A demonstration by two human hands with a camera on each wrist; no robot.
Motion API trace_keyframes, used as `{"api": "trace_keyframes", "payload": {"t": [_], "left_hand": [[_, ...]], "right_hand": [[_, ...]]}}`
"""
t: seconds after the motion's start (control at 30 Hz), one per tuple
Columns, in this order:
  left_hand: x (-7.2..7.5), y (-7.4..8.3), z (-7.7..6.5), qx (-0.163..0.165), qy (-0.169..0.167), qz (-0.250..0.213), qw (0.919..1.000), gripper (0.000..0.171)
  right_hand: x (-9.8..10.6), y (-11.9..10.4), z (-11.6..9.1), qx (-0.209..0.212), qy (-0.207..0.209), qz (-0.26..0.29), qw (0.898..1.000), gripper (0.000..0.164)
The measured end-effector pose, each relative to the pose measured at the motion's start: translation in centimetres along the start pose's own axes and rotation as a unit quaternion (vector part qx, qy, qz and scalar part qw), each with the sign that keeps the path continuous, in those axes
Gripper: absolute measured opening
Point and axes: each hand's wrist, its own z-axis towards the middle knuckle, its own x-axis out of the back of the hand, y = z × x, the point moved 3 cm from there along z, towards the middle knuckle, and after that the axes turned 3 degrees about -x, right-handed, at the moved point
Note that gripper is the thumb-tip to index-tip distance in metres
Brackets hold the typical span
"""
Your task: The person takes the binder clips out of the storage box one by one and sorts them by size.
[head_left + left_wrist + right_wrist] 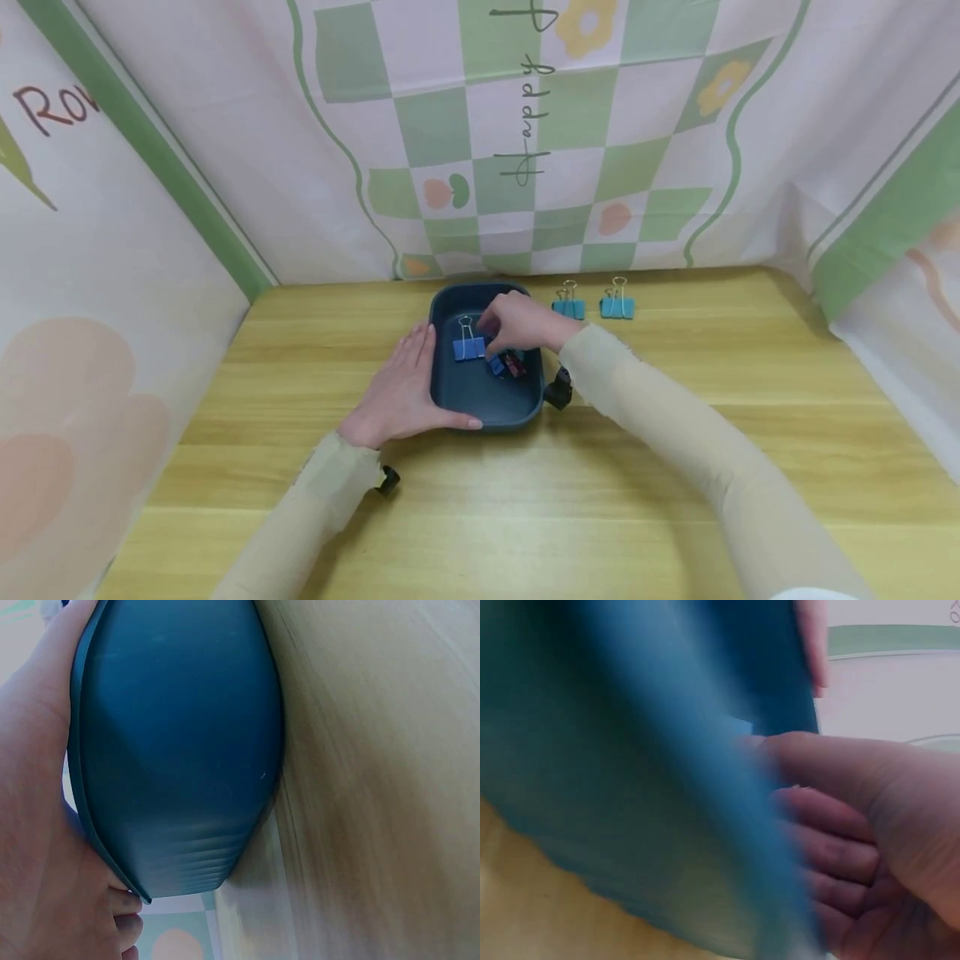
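In the head view a dark blue tray (487, 404) lies on the wooden table. My left hand (405, 383) rests along its left rim with straight fingers, the thumb over the near edge. My right hand (521, 322) reaches over the right rim, thumb and fingers bent down inside. Close to the thumb is a blue binder clip (468, 348) with its wire handles up. Beneath the hand lie another blue clip (496, 364) and a dark red clip (514, 363), partly covered. I cannot tell whether the right fingertips pinch a clip; the tray wall blocks them in the right wrist view.
Two teal binder clips, a left one (570, 309) and a right one (617, 307), stand on the table (712, 358) beyond the right hand, near the back edge. A printed curtain (502, 133) hangs behind the table and along both sides.
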Motion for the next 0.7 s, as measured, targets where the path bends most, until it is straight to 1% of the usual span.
{"api": "trace_keyframes", "payload": {"t": [0.23,0.3,0.43,0.5,0.7], "left_hand": [[0.1,0.0,-0.1,0.000,-0.004,0.004,1.0000,0.152],[0.0,0.0,-0.1,0.000,-0.005,0.006,1.0000,0.151],[-0.1,-0.1,0.0,-0.003,-0.003,0.005,1.0000,0.150],[-0.1,-0.2,0.0,-0.003,-0.003,0.003,1.0000,0.150],[-0.2,-0.2,0.0,-0.003,-0.002,0.002,1.0000,0.150]], "right_hand": [[-1.2,0.1,0.0,0.025,0.024,0.006,0.999,0.046],[-1.5,0.1,0.1,0.027,0.030,-0.002,0.999,0.045],[-2.2,0.1,0.2,0.024,0.031,-0.025,0.999,0.040],[-2.5,0.1,0.2,0.023,0.025,-0.031,0.999,0.038],[-3.0,0.1,0.1,0.022,0.021,-0.030,0.999,0.033]]}}
